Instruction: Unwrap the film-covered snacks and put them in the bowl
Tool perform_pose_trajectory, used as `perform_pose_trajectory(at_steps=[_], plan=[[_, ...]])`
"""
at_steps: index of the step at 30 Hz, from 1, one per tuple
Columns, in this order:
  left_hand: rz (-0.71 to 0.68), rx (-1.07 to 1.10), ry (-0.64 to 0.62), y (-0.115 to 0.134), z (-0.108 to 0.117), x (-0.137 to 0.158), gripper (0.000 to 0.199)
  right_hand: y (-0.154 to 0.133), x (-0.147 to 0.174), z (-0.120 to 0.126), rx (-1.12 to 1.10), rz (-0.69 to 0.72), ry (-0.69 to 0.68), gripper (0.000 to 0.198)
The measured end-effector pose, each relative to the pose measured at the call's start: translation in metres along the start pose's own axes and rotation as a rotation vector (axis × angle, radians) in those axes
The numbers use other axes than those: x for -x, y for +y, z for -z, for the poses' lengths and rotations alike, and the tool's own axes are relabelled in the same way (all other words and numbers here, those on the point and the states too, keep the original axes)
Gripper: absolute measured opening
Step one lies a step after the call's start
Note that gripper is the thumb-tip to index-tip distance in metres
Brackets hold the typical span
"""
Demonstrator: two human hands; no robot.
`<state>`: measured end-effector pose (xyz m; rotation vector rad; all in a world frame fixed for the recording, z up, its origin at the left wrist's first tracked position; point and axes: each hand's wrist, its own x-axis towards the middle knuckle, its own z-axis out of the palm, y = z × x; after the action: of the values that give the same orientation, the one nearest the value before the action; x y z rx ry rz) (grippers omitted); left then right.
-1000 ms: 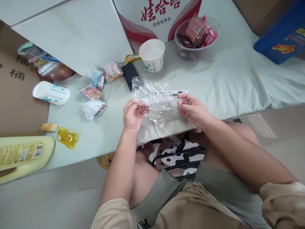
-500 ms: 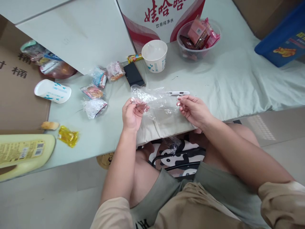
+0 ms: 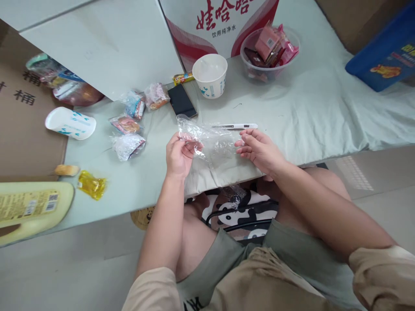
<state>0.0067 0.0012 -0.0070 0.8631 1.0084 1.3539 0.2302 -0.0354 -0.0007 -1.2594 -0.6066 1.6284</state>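
Note:
A crinkled clear plastic bag [image 3: 220, 140] is stretched between my two hands above the cloth-covered surface. My left hand [image 3: 180, 155] is closed on the bag's left end, and part of the film stands up above the fingers. At the bag's right edge my right hand [image 3: 257, 149] pinches the film with thumb and fingertips. Just behind the bag lies a slim white utility knife [image 3: 241, 126]. A dark phone [image 3: 182, 101] rests farther back, beside a white paper cup [image 3: 210, 77] standing upright.
Several wrapped snacks [image 3: 128, 125] lie to the left, near a tipped paper cup [image 3: 70, 123]. A yellow wrapper [image 3: 92, 185] and a bread piece [image 3: 67, 169] are by a yellow jug [image 3: 35, 209]. A plastic bowl [image 3: 269, 71] of packets stands at the back. Below the edge is a panda-print bag [image 3: 241, 211].
My right hand has shifted slightly left, toward my left hand, and the film between them is slacker. More of the utility knife shows behind the bag.

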Motion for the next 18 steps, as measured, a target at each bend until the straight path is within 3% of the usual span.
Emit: perform_pose_trajectory(at_steps=[4, 12, 18], plan=[[0.036, -0.068, -0.044, -0.0001, -0.0013, 0.0014, 0.009, 0.0014, -0.0033, 0.0021, 0.066, 0.035, 0.077, 0.025], [0.045, -0.076, -0.014, 0.0007, -0.0012, 0.0001, 0.012, 0.0017, -0.0053, 0.0046, -0.080, 0.101, 0.065, 0.035], [0.056, -0.056, 0.031, 0.0038, -0.0045, 0.0011, 0.013, -0.0012, -0.0051, 0.0044, -0.068, 0.102, 0.110, 0.037]])
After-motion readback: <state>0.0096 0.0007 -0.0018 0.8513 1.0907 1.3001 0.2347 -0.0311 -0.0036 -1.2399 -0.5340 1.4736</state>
